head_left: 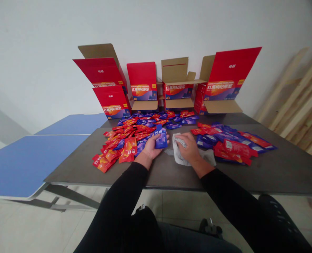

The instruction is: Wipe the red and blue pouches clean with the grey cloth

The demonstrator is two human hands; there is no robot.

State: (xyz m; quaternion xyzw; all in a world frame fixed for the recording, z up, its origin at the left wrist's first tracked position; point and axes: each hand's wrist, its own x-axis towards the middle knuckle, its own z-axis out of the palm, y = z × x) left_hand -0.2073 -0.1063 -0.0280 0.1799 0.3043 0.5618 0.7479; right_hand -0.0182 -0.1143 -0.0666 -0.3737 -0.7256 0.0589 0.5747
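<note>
A blue-purple pouch (161, 139) with white lettering rests in my left hand (151, 149), its fingers behind it and the thumb at its side. My right hand (190, 149) is closed around a grey-white cloth (177, 154), just right of the pouch and apart from it. Part of the cloth spreads on the table under that hand. Left of and beyond my left hand lies a heap of red and blue pouches (130, 149). Another pile of red and blue pouches (237, 149) lies to the right of my right hand.
Several red printed cartons (144, 92) with raised flaps stand along the back of the dark table (171, 177), by the wall. A blue table-tennis table (40, 154) adjoins on the left. Wooden slats (300, 102) lean at the far right.
</note>
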